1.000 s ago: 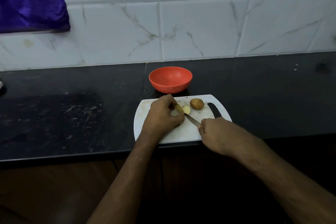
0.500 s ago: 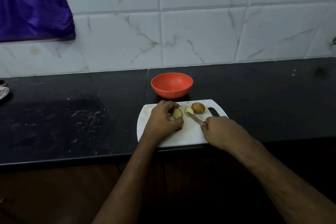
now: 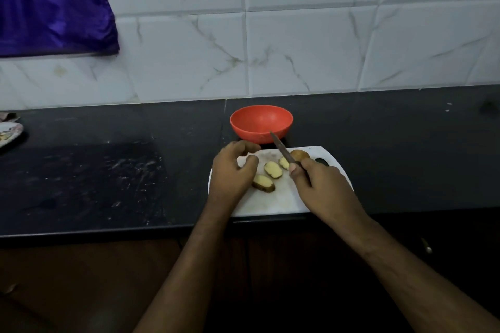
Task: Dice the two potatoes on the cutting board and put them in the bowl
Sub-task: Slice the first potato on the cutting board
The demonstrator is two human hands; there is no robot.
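Right hand point(image 3: 322, 184) fingers grip knife point(image 3: 281, 149), left hand point(image 3: 231, 173) curled, empty; pin a potato slice point(image 3: 272, 169) flat, fingertips tucked, then cut strips crosswise

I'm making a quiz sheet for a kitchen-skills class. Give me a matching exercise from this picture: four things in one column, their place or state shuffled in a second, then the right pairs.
Things:
1. bowl
2. knife
3. whole potato
4. potato slices

Place or state:
A. lying cut face up on the cutting board
B. uncut, at the board's far edge
C. held in the right hand
D. empty, on the counter beyond the board

Pairs: 1-D, 2-C, 3-B, 4-A
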